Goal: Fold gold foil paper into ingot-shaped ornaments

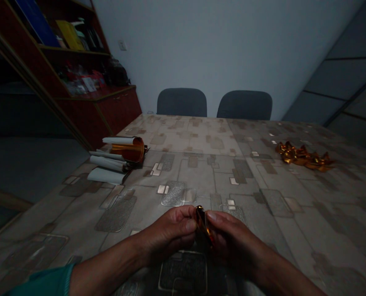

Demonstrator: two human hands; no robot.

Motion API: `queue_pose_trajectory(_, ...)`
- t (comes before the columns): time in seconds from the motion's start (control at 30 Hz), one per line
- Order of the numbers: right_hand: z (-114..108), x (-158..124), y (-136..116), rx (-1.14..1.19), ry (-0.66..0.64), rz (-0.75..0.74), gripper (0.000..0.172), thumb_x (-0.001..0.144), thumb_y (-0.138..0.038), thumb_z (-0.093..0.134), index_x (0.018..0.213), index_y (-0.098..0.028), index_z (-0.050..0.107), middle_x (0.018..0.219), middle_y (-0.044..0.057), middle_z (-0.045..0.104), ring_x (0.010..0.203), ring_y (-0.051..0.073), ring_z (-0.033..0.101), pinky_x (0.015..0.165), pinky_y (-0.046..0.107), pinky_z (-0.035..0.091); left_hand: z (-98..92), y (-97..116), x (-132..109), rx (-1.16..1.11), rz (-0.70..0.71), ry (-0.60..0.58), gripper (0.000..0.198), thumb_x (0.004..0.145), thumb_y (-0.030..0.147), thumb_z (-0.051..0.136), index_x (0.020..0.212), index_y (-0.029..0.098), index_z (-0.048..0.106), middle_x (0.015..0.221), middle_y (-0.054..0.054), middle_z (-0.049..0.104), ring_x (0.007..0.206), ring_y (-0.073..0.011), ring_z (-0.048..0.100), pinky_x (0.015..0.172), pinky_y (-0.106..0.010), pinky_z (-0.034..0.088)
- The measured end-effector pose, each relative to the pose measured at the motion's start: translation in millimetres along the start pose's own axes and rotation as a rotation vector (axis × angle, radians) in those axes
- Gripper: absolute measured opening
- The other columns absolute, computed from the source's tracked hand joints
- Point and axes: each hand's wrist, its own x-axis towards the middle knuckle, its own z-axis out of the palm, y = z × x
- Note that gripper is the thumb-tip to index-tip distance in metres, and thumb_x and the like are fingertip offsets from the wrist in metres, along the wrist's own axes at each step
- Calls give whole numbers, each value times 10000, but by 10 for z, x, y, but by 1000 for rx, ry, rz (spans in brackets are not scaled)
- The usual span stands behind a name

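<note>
My left hand [167, 234] and my right hand [232, 242] meet low in the middle of the view, fingertips pinching a narrow folded piece of shiny gold-orange ribbon [203, 225] between them. Most of the piece is hidden by my fingers. Both forearms rest low over the patterned table cover [207, 176]. Far ahead on the right lies a heap of gold ribbon bows [302, 156], well away from my hands. At the left stands a roll of gold foil ribbon [129, 149] beside several white paper rolls [107, 164].
Two dark chairs [182, 102] stand behind the far table edge. A red-brown wooden shelf unit [87, 78] with books and bags stands at the left. The table's left edge drops to the floor beyond my left arm.
</note>
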Motion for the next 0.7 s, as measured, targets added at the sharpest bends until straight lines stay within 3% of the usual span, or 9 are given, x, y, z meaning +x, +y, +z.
queue_pose_trajectory(0.13, 15, -4, -34, -92, -11, -130, 353, 837, -485, 714, 738, -161, 613, 612, -25, 500, 516, 82, 392, 487, 220, 284, -24, -38, 1, -21, 48, 58, 371, 694, 393, 863, 883, 145, 661, 786, -18, 637, 748, -152, 623, 777, -294, 462)
queue_pose_trajectory(0.27, 31, -1, -64, -231, -37, -221, 369, 813, -495, 743, 760, -158, 601, 598, -39, 503, 511, 78, 380, 495, 223, 270, -22, -39, 1, -47, 44, 70, 356, 686, 383, 872, 806, 145, 637, 766, -25, 662, 731, -143, 642, 739, -267, 478)
queue_pose_trajectory(0.53, -42, -11, -27, -154, -89, -67, 366, 770, -460, 789, 823, -132, 636, 679, 8, 585, 528, 79, 416, 506, 234, 270, -10, -17, -17, 0, -43, 62, 387, 701, 424, 851, 842, 135, 636, 756, -34, 654, 674, -125, 615, 641, -225, 438)
queue_pose_trajectory(0.7, -15, -35, -52, -161, -64, -49, 386, 736, -468, 815, 780, -140, 616, 609, -31, 533, 495, 69, 377, 484, 225, 238, -11, -15, -26, -8, -79, 27, 383, 705, 416, 848, 859, 141, 630, 755, -17, 628, 673, -120, 590, 640, -223, 415)
